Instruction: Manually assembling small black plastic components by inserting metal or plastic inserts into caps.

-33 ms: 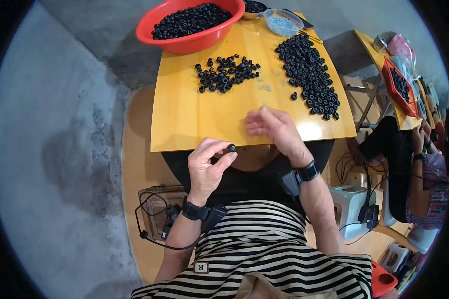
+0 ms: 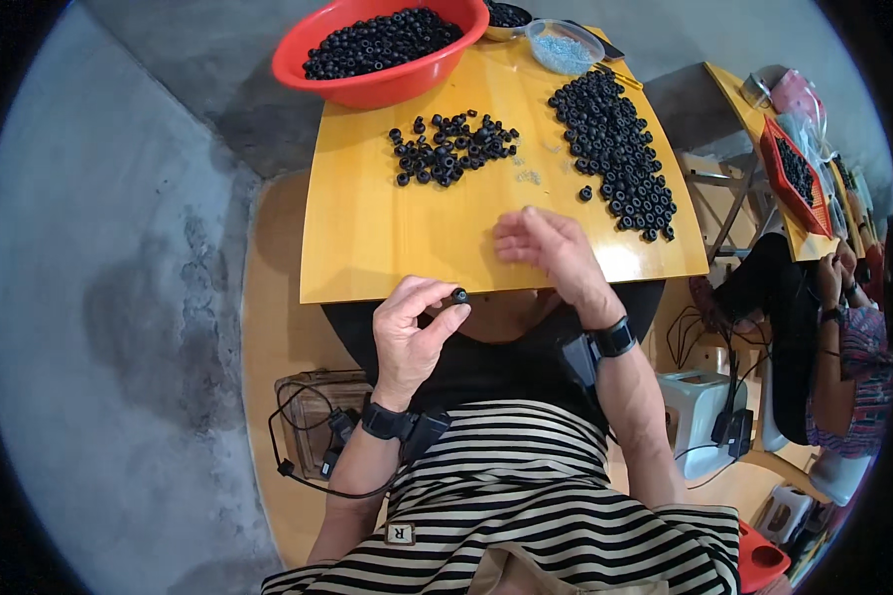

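A small round black plastic part with a hole sits pinched between the thumb and fingertips of my left hand, just off the near edge of the yellow table. My right hand hovers over that edge to its right, its fingers loosely bent and the thumb apart; nothing shows in it. Ahead lies a loose group of black parts. A few tiny clear pieces are scattered beside them. On the right spreads a denser pile of ring-like black parts.
A red basin full of black parts stands at the far left, near a clear tub of small transparent pieces and a dark bowl. At right, another person's hands are near a second table with a red basket.
My right hand has shifted very slightly to the right. The left hand keeps its pinch on the black part, almost unmoved.
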Demonstrator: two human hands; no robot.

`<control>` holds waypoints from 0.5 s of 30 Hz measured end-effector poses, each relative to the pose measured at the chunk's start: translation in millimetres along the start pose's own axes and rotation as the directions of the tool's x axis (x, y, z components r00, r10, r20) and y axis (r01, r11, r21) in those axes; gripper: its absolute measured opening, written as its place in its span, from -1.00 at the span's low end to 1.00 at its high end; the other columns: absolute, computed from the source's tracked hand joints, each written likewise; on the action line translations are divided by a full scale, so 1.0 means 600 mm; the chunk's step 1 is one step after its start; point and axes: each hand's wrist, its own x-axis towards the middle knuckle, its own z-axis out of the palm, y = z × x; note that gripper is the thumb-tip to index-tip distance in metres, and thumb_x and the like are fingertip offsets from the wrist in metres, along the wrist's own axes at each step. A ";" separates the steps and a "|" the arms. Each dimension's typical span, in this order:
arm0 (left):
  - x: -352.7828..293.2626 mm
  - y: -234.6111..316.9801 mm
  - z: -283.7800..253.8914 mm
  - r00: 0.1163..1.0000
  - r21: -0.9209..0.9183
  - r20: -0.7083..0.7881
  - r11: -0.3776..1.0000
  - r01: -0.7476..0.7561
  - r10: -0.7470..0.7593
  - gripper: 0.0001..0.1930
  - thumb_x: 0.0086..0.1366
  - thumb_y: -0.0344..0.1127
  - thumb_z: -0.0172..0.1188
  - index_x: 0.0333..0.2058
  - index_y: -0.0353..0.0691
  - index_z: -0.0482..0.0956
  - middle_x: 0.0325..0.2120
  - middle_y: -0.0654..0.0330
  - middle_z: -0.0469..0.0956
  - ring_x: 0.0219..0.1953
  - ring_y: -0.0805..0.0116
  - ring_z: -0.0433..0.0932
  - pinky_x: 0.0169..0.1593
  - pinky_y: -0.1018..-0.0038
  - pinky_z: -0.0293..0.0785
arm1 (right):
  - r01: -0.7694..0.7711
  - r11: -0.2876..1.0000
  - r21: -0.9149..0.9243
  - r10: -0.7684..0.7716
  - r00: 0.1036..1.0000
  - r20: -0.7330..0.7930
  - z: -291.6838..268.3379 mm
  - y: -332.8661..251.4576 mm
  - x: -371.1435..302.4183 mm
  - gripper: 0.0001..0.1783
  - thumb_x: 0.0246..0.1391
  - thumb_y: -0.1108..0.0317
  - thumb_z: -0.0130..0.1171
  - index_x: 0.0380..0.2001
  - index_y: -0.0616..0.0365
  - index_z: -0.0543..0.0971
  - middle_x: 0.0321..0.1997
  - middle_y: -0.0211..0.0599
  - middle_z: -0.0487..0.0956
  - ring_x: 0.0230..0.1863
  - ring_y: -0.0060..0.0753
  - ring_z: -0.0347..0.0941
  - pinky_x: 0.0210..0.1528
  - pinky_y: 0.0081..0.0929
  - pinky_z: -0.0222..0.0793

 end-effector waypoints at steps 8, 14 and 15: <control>0.001 -0.018 -0.009 0.999 -0.014 -0.054 1.000 0.006 -0.007 -0.73 0.07 -0.62 0.35 -0.19 -0.39 0.66 -0.34 0.23 0.55 -0.31 0.50 0.48 -0.17 0.61 0.42 | 0.281 0.822 -0.495 -0.391 0.911 -0.131 -0.028 -0.008 0.056 -0.67 0.26 0.26 0.10 -0.10 0.33 0.58 -0.15 -0.17 0.60 -0.22 -0.32 0.56 -0.10 -0.44 0.50; 0.002 -0.010 -0.007 0.999 0.016 -0.036 1.000 0.021 -0.021 -0.73 0.08 -0.61 0.35 -0.19 -0.39 0.66 -0.33 0.22 0.55 -0.30 0.49 0.49 -0.14 0.59 0.42 | 0.475 0.021 -0.880 -0.619 0.697 0.362 0.045 0.013 0.089 -0.47 -0.07 0.58 0.10 0.07 0.24 0.50 0.10 -0.07 0.45 0.10 0.04 0.36 0.13 -0.17 0.35; 0.002 -0.009 -0.007 0.999 0.020 -0.036 1.000 0.021 -0.020 -0.73 0.07 -0.61 0.35 -0.19 -0.39 0.66 -0.33 0.22 0.56 -0.30 0.49 0.49 -0.13 0.59 0.42 | 0.467 -0.040 -0.883 -0.601 0.695 0.395 0.052 0.012 0.092 -0.46 -0.07 0.58 0.10 0.09 0.24 0.49 0.14 -0.07 0.44 0.12 0.04 0.36 0.15 -0.17 0.34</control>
